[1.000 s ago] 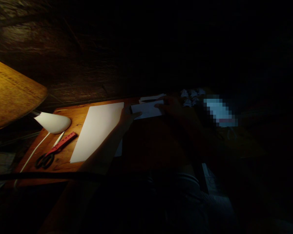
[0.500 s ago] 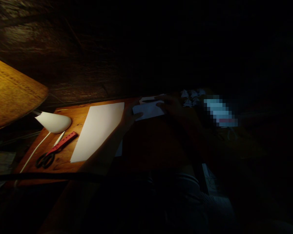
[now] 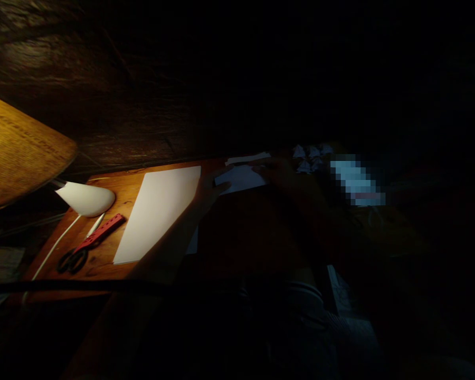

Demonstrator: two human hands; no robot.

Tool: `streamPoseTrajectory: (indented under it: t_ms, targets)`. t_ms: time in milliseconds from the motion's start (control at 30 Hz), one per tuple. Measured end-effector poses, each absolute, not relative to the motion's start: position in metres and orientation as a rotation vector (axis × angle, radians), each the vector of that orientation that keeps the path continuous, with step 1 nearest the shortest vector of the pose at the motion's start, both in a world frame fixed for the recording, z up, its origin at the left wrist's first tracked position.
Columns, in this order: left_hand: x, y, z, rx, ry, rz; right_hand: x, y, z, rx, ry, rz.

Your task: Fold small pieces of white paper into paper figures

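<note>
A small sheet of paper (image 3: 241,179) lies in deep shadow at the table's far side, between my two hands. My left hand (image 3: 215,184) is closed on its left edge, the thumb lying over the near face. At the sheet's upper right, the fingers of my right hand (image 3: 275,173) press on the paper; much of that hand is lost in the dark. Just behind the sheet is a narrow paper strip (image 3: 247,158). To the left, under lamp light, a stack of white paper (image 3: 162,211) lies partly behind my left forearm.
A white lamp (image 3: 89,199) with a yellowish shade (image 3: 24,150) stands at the left. Near it lie black-handled scissors (image 3: 73,259), a red perforated strip (image 3: 103,230) and a white pen-like object (image 3: 95,225). Several folded paper pieces (image 3: 306,158) sit at the back right, beside a blurred bright screen (image 3: 356,182).
The small sheet's upper part now lies lower and flatter, and more of the strip behind it shows. My right hand has shifted slightly over the paper; my left hand has barely moved.
</note>
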State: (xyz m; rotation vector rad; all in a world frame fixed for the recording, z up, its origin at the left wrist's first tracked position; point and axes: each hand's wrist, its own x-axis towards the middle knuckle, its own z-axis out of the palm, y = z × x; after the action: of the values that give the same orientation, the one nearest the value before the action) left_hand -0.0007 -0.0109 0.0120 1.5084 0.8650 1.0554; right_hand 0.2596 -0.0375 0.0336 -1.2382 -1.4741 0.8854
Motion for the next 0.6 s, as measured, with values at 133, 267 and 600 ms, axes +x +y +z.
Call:
streamPoseTrajectory:
  t_ms: [133,267,600]
  targets:
    - [-0.0016,-0.0102,0.0103,1.473,0.833,1.065,0.2601,-0.0375,0.0338,-1.225,-1.469,0.915]
    - [-0.001,-0.0114,0.0115,1.462,0.809,1.073,0.2599,-0.0367,0.0322,-1.185,-1.434,0.98]
    - [-0.002,-0.0129,0.0123,1.498,0.852,1.084,0.2598,-0.036,0.0289,-1.199,-1.443,0.963]
